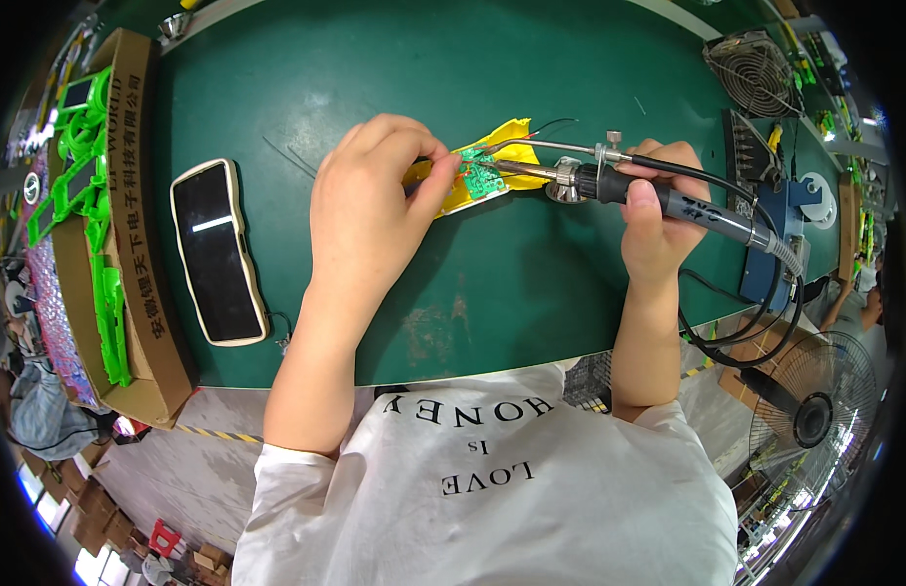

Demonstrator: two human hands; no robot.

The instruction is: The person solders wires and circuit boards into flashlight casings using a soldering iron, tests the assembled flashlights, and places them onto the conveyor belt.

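Observation:
A small green circuit board (482, 178) sits in a yellow plastic shell (516, 149) on the green bench mat. My left hand (377, 186) is at the board's left edge, thumb and forefinger pinched together. What they pinch is too small to make out, though a speck of red shows by the fingertips. In my right hand (665, 210) is a soldering iron (609, 183) with a dark grip and a thin metal feed tube (560, 146) clamped along it. Both the iron's tip and the tube's end reach the board from the right.
A phone (217, 252) in a pale case lies at left, beside a cardboard box (145, 234) of bright green plastic parts (109, 303). At right are a grilled fan unit (754, 76), a blue device (773, 254) with a white reel, and looping black cable (712, 344). Loose wires (289, 156) lie on the mat.

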